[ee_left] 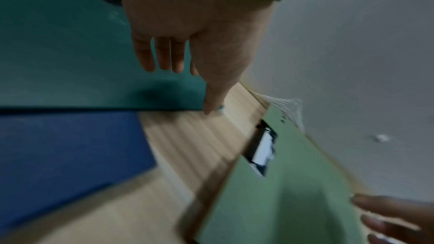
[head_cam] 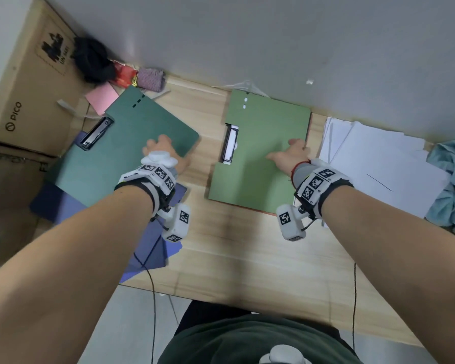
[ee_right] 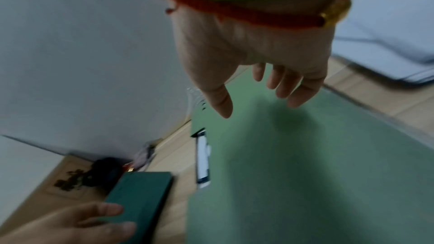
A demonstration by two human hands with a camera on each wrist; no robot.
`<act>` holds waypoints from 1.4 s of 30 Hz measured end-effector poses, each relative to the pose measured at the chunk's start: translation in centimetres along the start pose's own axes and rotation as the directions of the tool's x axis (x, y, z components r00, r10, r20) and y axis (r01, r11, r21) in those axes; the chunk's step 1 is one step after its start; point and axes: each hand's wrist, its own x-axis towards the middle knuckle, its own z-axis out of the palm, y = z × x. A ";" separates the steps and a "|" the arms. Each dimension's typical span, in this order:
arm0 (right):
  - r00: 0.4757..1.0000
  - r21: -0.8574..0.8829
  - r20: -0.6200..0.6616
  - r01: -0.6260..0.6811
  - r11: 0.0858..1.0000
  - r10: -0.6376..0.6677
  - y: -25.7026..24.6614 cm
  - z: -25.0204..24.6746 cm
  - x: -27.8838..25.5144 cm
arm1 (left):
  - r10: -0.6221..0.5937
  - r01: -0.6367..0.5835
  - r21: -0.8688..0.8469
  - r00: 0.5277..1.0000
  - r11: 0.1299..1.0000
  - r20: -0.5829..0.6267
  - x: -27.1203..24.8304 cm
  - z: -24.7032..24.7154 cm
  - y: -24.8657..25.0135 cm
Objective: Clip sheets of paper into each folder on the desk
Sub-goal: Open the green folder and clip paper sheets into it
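Two closed folders lie on the wooden desk [head_cam: 247, 245]. The dark green folder [head_cam: 132, 148] is at the left with a black clip [head_cam: 96, 134] on its left edge, on top of a blue folder [head_cam: 147, 248]. My left hand [head_cam: 166, 148] hovers at its right edge, fingers [ee_left: 164, 57] straight, thumb at the folder's corner. The light green folder [head_cam: 260, 153] is in the middle, white paper showing in its clip [head_cam: 230, 147]. My right hand [head_cam: 290, 151] is spread just over it near its right edge, fingers [ee_right: 288, 84] relaxed, holding nothing. A stack of white sheets [head_cam: 378, 164] lies to the right.
Cardboard boxes [head_cam: 24, 88] stand off the desk's left side. A black cloth [head_cam: 92, 59], a pink note [head_cam: 101, 97] and small items sit at the back left against the wall [head_cam: 273, 35]. A light blue cloth [head_cam: 452, 179] lies at the far right.
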 end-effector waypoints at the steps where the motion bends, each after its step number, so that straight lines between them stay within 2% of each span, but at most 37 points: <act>1: 0.998 0.022 0.045 0.036 0.999 -0.037 -0.8 1.0 -0.5 | -0.039 0.040 0.037 0.998 0.998 -0.044 0.2 -0.1 -1.4; 4: 0.968 0.085 0.222 0.098 0.992 -0.115 -3.0 4.1 -2.7 | -0.143 0.143 0.187 0.990 0.972 -0.015 0.5 -0.4 -5.8; 6: 0.941 0.123 0.311 0.101 0.987 -0.135 -4.0 5.9 -3.9 | -0.188 0.182 0.210 0.982 0.961 0.009 0.7 -0.2 -8.5; 11: 0.871 0.142 0.471 0.080 0.987 -0.138 -5.1 10.3 -6.2 | -0.163 0.145 0.214 0.984 0.966 0.067 -0.4 0.8 -11.9; 16: 0.847 0.314 0.520 -0.070 0.947 -0.110 -6.5 13.8 -7.1 | -0.073 0.056 0.206 0.994 0.977 0.078 -1.9 1.5 -11.6; 19: 0.816 0.340 0.568 -0.116 0.933 -0.105 -7.3 15.5 -7.8 | -0.034 0.014 0.185 0.994 0.983 0.105 -2.4 1.1 -12.2; 22: 0.814 0.359 0.571 -0.132 0.924 -0.106 -7.9 16.9 -8.4 | -0.010 -0.008 0.150 0.993 0.989 0.118 -2.7 0.4 -13.0; 26: 0.834 0.323 0.535 -0.055 0.945 -0.134 -8.2 17.3 -8.9 | 0.004 -0.010 0.084 0.998 0.996 0.066 -3.0 0.0 -12.7; 31: 0.814 0.414 0.545 -0.055 0.909 -0.199 -8.0 15.3 -10.0 | -0.023 0.017 -0.072 0.997 0.997 -0.078 -2.6 -1.4 -11.3; 35: 0.815 0.405 0.508 0.059 0.912 -0.278 -6.7 10.7 -9.7 | -0.063 0.041 -0.095 0.969 0.995 -0.239 -2.0 -2.8 -10.8; 38: 0.842 0.396 0.467 0.075 0.915 -0.271 -4.6 6.0 -9.0 | 0.007 -0.029 -0.124 0.984 0.992 -0.175 -3.2 -3.4 -8.8; 42: 0.870 0.353 0.437 0.066 0.933 -0.227 -1.3 0.8 -8.5 | -0.013 0.012 -0.035 1.000 0.999 -0.014 -4.7 -3.0 -6.0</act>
